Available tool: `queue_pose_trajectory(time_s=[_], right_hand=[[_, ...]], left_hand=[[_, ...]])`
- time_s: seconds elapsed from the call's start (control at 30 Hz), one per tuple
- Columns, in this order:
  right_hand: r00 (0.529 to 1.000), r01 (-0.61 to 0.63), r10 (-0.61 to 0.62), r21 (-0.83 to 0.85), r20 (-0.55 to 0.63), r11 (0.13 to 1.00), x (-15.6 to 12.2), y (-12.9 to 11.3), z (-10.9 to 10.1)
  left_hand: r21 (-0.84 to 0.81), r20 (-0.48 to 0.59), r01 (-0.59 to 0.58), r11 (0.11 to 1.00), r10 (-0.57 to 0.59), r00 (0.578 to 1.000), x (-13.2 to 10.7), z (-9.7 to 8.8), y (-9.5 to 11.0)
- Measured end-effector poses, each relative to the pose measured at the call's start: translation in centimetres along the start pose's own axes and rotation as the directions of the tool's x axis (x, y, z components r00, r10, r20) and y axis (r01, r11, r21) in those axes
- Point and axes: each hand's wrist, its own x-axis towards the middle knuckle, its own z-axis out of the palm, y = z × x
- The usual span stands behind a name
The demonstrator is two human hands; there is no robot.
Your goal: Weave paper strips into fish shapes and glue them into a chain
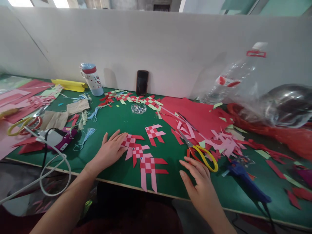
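Several woven red and pink paper fish lie on the green tabletop in front of me. My left hand lies flat with its fingertips on the leftmost paper fish. Close beside it are a fish in the middle and a larger one near the front edge, both with a stick-on eye. A further fish sits slightly behind them. My right hand holds nothing, its fingers apart over the table. Just beyond its fingertips are yellow and red handled scissors.
Behind the fish stands a clear dish of small beads or eyes. A phone and a bottle stand by the partition. Red paper and pink scraps lie right, near a blue glue gun. Cables and tassels lie left.
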Motion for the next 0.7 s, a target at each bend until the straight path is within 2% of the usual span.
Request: queue_pose_trajectory(time_s=[0.1,0.23,0.4,0.5,0.7], right_hand=[[1.0,0.011,-0.011,-0.008,-0.019,1.0,-0.6,0.6,-0.5],[0.999,0.033,-0.033,-0.009,-0.036,0.999,-0.7,0.7,-0.8],[0.998,0.058,-0.058,-0.006,-0.038,0.998,-0.7,0.8,-0.6],[0.996,0.079,-0.079,-0.002,-0.043,0.997,-0.7,0.7,-0.4],[0.994,0.105,-0.105,0.002,-0.016,0.994,-0.8,0.0,0.1]], left_hand=[[-0.01,-0.003,0.001,1.0,-0.001,1.0,0.2,-0.2,-0.1],[-0.107,0.011,0.007,0.994,-0.006,1.0,0.5,-1.2,-0.3],[-0.152,-0.046,0.075,0.986,-0.083,0.996,0.9,-2.1,-1.3],[-0.131,-0.052,0.066,0.989,-0.073,0.996,1.2,-2.0,-1.5],[-0.082,-0.005,0.039,0.996,-0.039,0.999,1.4,-1.0,-0.7]])
